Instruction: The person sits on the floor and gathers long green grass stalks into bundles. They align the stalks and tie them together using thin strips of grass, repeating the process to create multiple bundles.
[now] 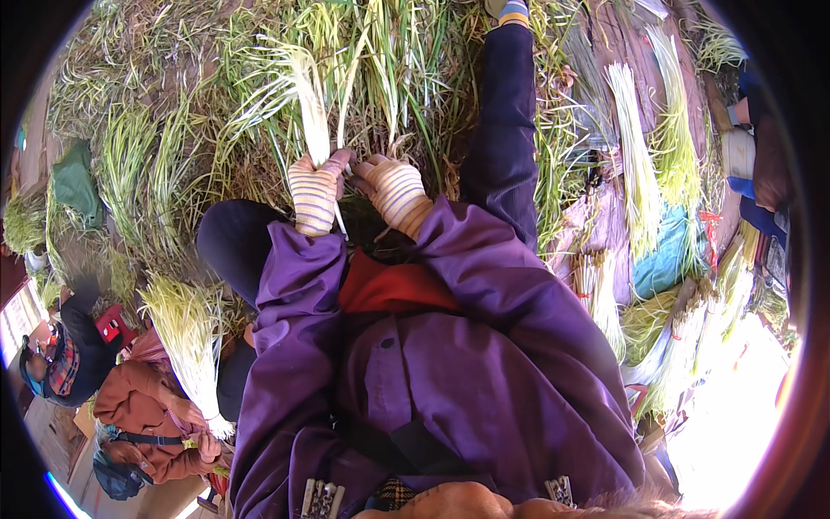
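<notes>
My left hand (318,188), in a striped fingerless glove, is closed around a bunch of pale leafy stalks (311,110), chives or a similar green. Their yellow-green tips fan up and away from me. A single pale stalk (350,84) rises beside the bunch at my left fingertips. My right hand (392,191), gloved the same way, has bent fingers almost touching the left ones. A thin white stem end (348,170) shows between the hands. Whether the right fingers pinch it is hidden. Loose green stalks (402,52) lie spread beyond both hands.
My outstretched leg (499,123) lies right of the stalks. Tied bundles (632,156) and a teal cloth or bag (661,253) are farther right. At left, a person in a brown jacket (139,402) sits by a large bundle (188,344). Another person (78,350) sits behind.
</notes>
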A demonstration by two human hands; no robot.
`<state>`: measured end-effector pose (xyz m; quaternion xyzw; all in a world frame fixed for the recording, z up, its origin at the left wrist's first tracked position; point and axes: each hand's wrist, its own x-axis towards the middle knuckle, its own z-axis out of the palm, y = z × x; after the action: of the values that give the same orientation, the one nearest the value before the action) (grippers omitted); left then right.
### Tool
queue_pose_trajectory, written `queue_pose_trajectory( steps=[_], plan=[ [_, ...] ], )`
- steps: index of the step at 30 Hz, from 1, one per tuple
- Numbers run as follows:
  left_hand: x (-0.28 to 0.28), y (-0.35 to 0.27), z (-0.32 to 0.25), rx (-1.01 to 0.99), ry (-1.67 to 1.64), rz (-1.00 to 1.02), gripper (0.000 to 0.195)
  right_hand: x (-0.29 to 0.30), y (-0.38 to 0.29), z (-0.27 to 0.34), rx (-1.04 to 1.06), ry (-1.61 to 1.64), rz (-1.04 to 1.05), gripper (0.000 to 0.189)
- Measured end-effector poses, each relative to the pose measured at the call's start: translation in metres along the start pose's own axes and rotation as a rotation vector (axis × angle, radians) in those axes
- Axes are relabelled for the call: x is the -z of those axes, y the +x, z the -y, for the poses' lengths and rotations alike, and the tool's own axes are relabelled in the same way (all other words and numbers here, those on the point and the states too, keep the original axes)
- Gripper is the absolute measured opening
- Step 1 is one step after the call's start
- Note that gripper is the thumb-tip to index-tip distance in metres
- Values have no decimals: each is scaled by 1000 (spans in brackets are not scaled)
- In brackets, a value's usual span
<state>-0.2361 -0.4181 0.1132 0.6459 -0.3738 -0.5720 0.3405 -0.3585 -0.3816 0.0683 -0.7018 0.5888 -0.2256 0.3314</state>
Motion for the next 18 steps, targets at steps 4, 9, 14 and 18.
queue_pose_trajectory(
  steps=[4, 9, 14, 18],
  plan=[
    [13, -1, -4, 43, -115, 24, 14, -11, -29, -15, -51, -28, 72, 17],
    [19, -1, -14, -9, -178, 51, 16, -17, -56, -39, -31, -60, 102, 17],
    [41, 8, -36, -113, -311, -12, 10, -23, -64, -43, -150, -356, 625, 21],
    [58, 15, -52, -62, -471, 159, 15, -11, -54, -35, -153, -401, 681, 21]
  ],
)
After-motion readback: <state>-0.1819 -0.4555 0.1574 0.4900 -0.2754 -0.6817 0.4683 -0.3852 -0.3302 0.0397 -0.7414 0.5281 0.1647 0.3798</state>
